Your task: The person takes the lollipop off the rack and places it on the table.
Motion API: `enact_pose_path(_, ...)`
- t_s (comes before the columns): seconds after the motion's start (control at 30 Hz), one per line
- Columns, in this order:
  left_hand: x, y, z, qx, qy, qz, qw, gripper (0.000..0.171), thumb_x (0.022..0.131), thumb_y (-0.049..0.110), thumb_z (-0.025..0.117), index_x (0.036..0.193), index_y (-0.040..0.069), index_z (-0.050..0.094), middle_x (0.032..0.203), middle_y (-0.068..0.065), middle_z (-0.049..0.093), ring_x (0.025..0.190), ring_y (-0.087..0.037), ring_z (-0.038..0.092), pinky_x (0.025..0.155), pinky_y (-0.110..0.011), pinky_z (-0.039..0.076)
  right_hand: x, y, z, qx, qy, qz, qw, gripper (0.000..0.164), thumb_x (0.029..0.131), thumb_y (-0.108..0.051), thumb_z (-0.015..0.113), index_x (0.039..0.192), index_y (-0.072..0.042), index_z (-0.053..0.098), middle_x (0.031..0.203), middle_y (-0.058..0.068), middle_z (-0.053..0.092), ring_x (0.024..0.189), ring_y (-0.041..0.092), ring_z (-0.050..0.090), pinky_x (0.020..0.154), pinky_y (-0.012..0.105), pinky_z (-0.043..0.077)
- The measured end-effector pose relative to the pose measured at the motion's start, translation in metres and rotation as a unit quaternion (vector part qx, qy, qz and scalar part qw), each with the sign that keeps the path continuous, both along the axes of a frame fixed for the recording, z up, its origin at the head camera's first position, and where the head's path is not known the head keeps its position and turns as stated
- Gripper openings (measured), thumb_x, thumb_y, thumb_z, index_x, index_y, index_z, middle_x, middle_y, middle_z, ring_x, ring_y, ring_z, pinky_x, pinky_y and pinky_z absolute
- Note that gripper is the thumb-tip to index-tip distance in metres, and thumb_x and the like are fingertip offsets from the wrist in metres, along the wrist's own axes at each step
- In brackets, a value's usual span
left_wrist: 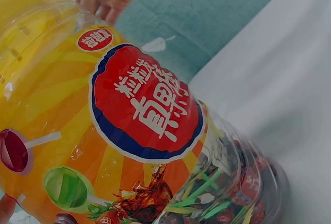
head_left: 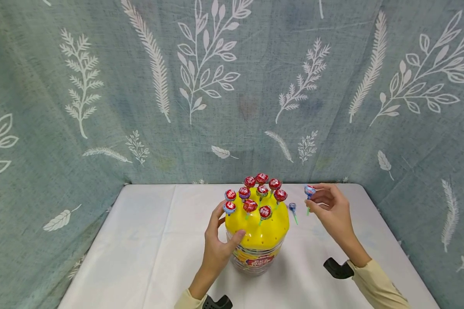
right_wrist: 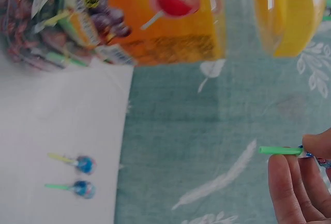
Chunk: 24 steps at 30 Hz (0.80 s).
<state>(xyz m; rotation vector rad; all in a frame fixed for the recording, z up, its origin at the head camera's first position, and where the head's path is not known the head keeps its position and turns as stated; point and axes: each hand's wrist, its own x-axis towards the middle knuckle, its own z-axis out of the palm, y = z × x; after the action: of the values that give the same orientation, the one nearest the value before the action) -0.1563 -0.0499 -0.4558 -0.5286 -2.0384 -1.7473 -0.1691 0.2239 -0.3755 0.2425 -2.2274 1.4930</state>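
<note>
A clear plastic lollipop jar (left_wrist: 243,182) with a yellow lid (head_left: 261,234) stands on the table, its printed orange label facing the left wrist camera. Several wrapped lollipops (head_left: 250,206) stick upright out of the lid's holes, mostly with red tops. My left hand (head_left: 218,251) holds the jar at its lid, thumb on the front and fingers round the left side. To the right of the lid, my right hand (head_left: 332,208) pinches a blue-wrapped lollipop (head_left: 309,190) by its head, the green stick (right_wrist: 279,150) pointing down in the head view.
Two blue-wrapped lollipops, one with a yellow stick (right_wrist: 61,158) and one with a green stick (right_wrist: 56,186), lie on the white-covered table (head_left: 139,240). More lollipops show inside the jar's base. A leaf-patterned grey-green curtain (head_left: 247,141) hangs behind and beside the table.
</note>
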Motion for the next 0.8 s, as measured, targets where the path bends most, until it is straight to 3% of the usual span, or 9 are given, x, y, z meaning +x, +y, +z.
enact_pose_path(0.17, 0.001, 0.000, 0.001, 0.003, -0.006, 0.003, 1.0000, 0.070, 0.080, 0.015, 0.067, 0.143, 0.014, 0.037, 0.141, -0.001, 0.044, 0.127, -0.022, 0.041, 0.099, -0.047, 0.037, -0.016, 0.013, -0.027, -0.002, -0.022, -0.015, 1.000, 0.040, 0.078, 0.006, 0.071, 0.114, 0.002, 0.055, 0.088, 0.019, 0.062, 0.071, 0.018, 0.063, 0.058, 0.022, 0.054)
enact_pose_path(0.3, 0.001, 0.000, 0.002, 0.004, -0.001, 0.001, 1.0000, 0.069, 0.082, 0.019, 0.067, 0.143, 0.017, 0.037, 0.141, 0.001, 0.044, 0.127, -0.020, 0.042, 0.099, -0.045, 0.038, -0.026, 0.018, -0.043, -0.006, -0.029, -0.025, 0.999, 0.039, 0.078, 0.005, 0.072, 0.113, 0.000, 0.056, 0.087, 0.018, 0.062, 0.069, 0.016, 0.062, 0.058, 0.022, 0.054)
enact_pose_path(0.37, 0.003, 0.000, 0.006, 0.003, -0.001, 0.001, 1.0000, 0.068, 0.082, 0.021, 0.067, 0.143, 0.019, 0.037, 0.141, 0.002, 0.044, 0.127, -0.020, 0.042, 0.099, -0.044, 0.038, -0.029, 0.019, -0.049, -0.006, -0.037, -0.032, 0.999, 0.039, 0.078, 0.003, 0.073, 0.113, 0.000, 0.056, 0.087, 0.019, 0.062, 0.069, 0.016, 0.061, 0.058, 0.021, 0.053)
enact_pose_path(0.8, 0.000, 0.000, 0.000, 0.006, -0.002, 0.001, 1.0000, 0.069, 0.082, 0.024, 0.067, 0.144, 0.020, 0.036, 0.142, 0.002, 0.043, 0.128, -0.020, 0.040, 0.100, -0.043, 0.037, -0.053, 0.032, -0.082, 0.021, -0.080, -0.055, 0.995, 0.038, 0.078, 0.003, 0.073, 0.111, 0.001, 0.056, 0.085, 0.018, 0.062, 0.065, 0.011, 0.062, 0.055, 0.021, 0.053)
